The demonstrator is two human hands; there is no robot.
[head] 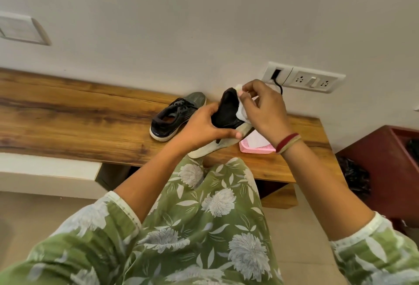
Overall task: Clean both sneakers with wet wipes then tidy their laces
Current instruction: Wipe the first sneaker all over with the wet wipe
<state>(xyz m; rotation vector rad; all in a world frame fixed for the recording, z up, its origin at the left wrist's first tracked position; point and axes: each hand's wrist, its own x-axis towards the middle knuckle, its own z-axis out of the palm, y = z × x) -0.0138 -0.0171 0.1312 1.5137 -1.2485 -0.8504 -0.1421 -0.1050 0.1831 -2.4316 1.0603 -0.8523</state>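
Sneaker [176, 114] on bench [68, 112], pink pack [256, 147], perhaps wipes, behind right hand [263, 107]

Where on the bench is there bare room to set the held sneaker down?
Bare: the long bench stretch left of the resting sneaker, and a smaller patch between the pink pack and the bench's right end. Crowded: between that sneaker and pack.

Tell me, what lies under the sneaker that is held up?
Under the held sneaker lies a pink wipes pack on the wooden bench, a white sheet at its top. The sneaker's sole and the right hand, holding a wet wipe, cover part of the pack.
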